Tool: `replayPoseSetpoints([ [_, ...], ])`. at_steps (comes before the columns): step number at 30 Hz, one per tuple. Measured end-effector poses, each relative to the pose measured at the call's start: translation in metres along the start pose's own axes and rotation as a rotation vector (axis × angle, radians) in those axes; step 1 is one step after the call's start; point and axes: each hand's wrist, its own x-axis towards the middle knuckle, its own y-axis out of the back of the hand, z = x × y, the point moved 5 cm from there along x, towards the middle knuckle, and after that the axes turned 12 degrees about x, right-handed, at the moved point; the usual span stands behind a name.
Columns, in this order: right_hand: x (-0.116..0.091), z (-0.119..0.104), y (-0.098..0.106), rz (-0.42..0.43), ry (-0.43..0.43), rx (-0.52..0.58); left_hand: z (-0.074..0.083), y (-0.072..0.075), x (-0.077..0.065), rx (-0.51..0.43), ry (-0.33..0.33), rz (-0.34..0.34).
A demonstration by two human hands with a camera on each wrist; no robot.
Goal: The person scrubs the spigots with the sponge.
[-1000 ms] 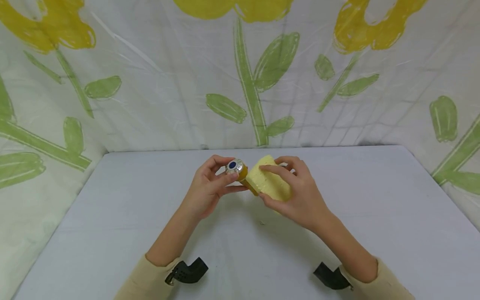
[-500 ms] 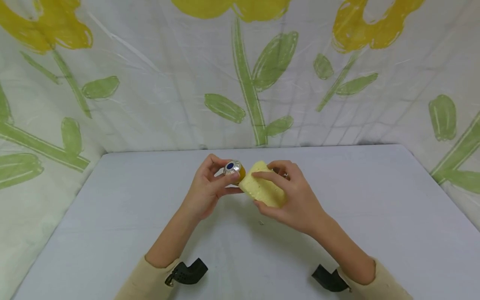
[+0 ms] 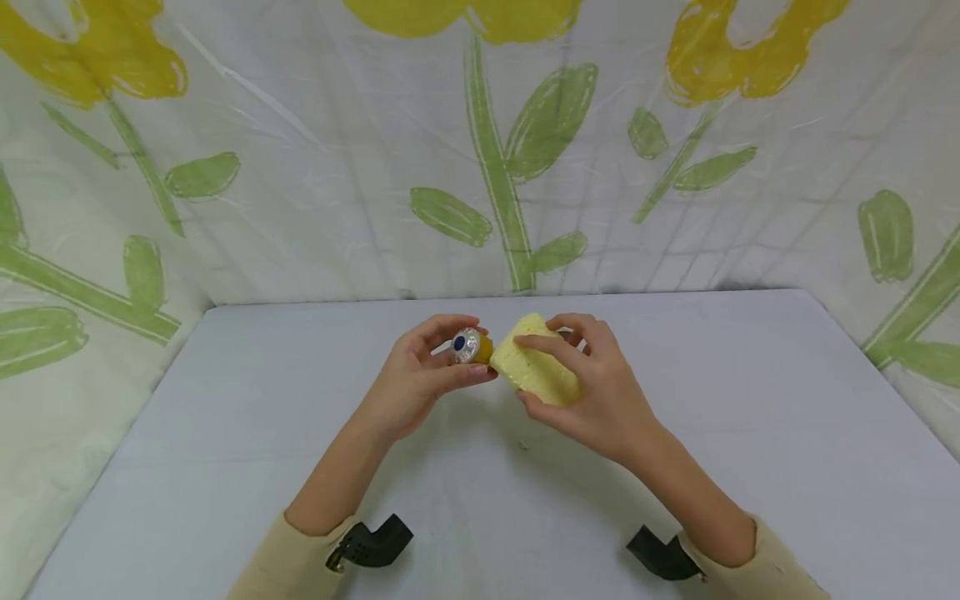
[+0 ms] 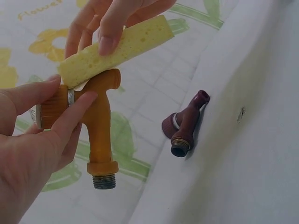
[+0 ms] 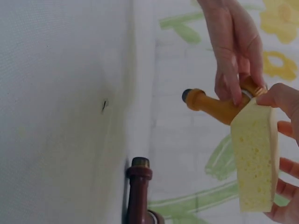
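Note:
In the head view my left hand holds an orange water tap by its ribbed knob, which has a silvery cap with a blue centre. The tap's body and threaded end show in the left wrist view, with the thread pointing down there. My right hand grips a pale yellow sponge between thumb and fingers. One end of the sponge lies against the tap by its silver collar, as the right wrist view shows along the sponge. Both things are held above the table.
A maroon tap sits on the white table, behind my right hand in the head view. A small dark mark is on the tabletop in front of my hands. A flower-painted sheet rises behind the table.
The sponge moved left and down over the tap, then back up and right. My left hand has turned the tap, so the capped knob faces further left and the thumb lies lower.

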Motion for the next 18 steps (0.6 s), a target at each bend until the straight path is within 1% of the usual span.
replayPoseSetpoints([
  [2, 0.000, 0.000, 0.001, 0.005, 0.018, -0.018, 0.000, -0.001, 0.000, 0.010, 0.011, -0.001],
  [4, 0.000, -0.001, 0.002, 0.008, 0.042, -0.040, 0.000, -0.001, 0.001, 0.031, 0.022, 0.018],
  [8, 0.001, -0.001, 0.007, 0.019, 0.088, -0.092, 0.000, 0.003, 0.002, 0.075, 0.042, 0.099],
  [10, 0.002, -0.001, 0.010, 0.024, 0.099, -0.112, -0.001, 0.005, 0.002, 0.096, 0.044, 0.143],
  [12, 0.003, -0.001, 0.011, 0.027, 0.103, -0.120, -0.001, 0.006, 0.002, 0.098, 0.037, 0.170],
  [14, 0.003, -0.002, 0.011, 0.026, 0.108, -0.124, -0.002, 0.007, 0.001, 0.112, 0.035, 0.187],
  [18, 0.002, -0.005, 0.008, 0.015, 0.134, -0.135, -0.004, 0.006, 0.001, 0.179, 0.047, 0.204],
])
